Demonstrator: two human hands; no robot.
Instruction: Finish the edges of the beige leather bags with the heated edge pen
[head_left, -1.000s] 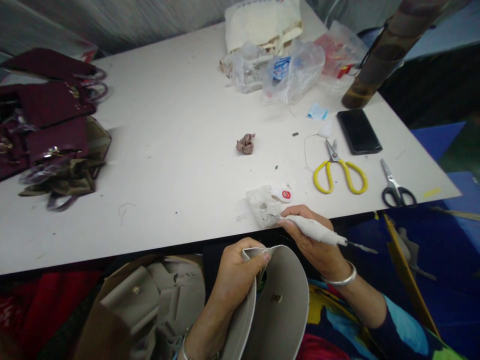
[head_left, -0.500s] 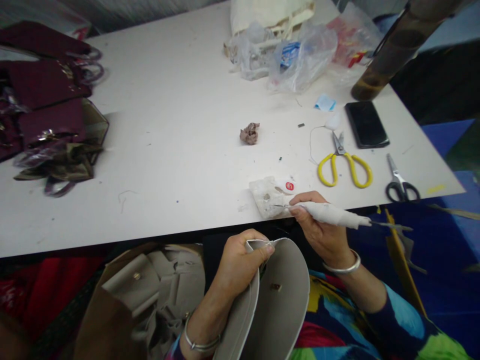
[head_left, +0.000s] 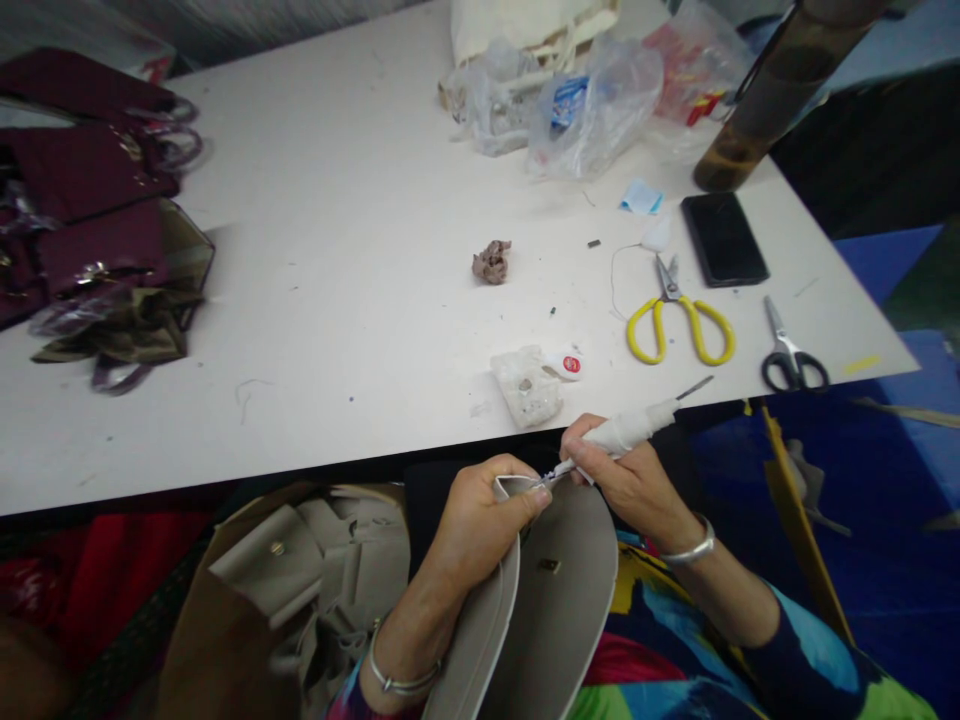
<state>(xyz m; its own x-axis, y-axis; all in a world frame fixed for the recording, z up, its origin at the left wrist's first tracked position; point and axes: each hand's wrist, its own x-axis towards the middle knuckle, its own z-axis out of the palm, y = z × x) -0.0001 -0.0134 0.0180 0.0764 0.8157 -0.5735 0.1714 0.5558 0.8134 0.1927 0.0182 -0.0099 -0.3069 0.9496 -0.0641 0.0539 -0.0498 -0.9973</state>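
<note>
My left hand [head_left: 476,520] is closed on the top edge of a beige-grey handbag [head_left: 574,610], thumb and fingers pinching its folded corner. A small metal clasp [head_left: 549,566] shows on the bag's panel. In my right hand [head_left: 637,485] is a thin metal-tipped tool with a white-wrapped handle [head_left: 628,430]; its exact kind is unclear. The tool's tip touches or nearly touches the bag's edge, right beside my left thumb. On the table edge in front lies a small whitish, smeared packet [head_left: 525,388].
Yellow-handled snips [head_left: 681,320], black-handled scissors [head_left: 791,360], a phone [head_left: 724,238] and a dark bottle [head_left: 765,100] lie or stand at right. Plastic bags [head_left: 592,110] sit at the back, maroon bags [head_left: 90,180] at left. A box [head_left: 195,620] of beige pieces stands below left.
My right hand has brought the tool from the whitish packet down and left to the bag's edge, tilting its rear end up. My left hand keeps its grip on the bag.
</note>
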